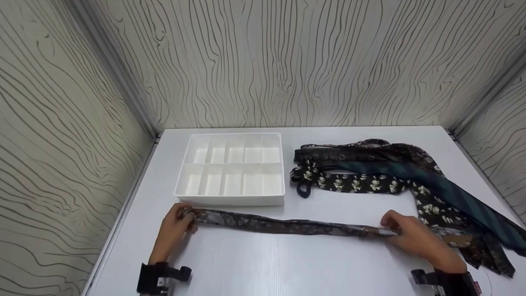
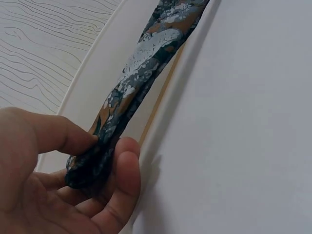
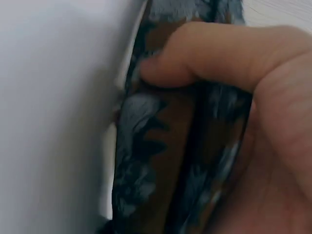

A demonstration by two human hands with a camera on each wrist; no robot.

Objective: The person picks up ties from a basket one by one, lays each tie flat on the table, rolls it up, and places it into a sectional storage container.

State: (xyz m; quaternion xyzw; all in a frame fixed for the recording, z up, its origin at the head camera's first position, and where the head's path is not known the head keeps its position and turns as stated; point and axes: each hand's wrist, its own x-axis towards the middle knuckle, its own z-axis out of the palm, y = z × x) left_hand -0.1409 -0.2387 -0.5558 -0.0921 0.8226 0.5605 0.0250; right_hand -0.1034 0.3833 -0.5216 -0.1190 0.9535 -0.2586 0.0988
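A floral necktie (image 1: 263,224) in dark teal, grey and brown stretches lengthwise between the two hands, in front of the white box. Its left end is looped over, and my left hand (image 1: 176,226) pinches that loop between thumb and fingers, close to the box's front left corner. In the left wrist view the folded end of the tie (image 2: 114,107) shows between the fingertips. Farther right, my right hand (image 1: 415,238) grips the tie, thumb across its face in the right wrist view. More of the same brown floral cloth (image 1: 456,239) runs out past the right hand.
A white box (image 1: 230,200) with several compartments in two rows stands at the back left of the white table (image 1: 267,267). To its right lie several dark neckties (image 1: 361,183), patterned and striped, their ends trailing toward the right edge. Wood-grain panels (image 1: 271,61) enclose the table.
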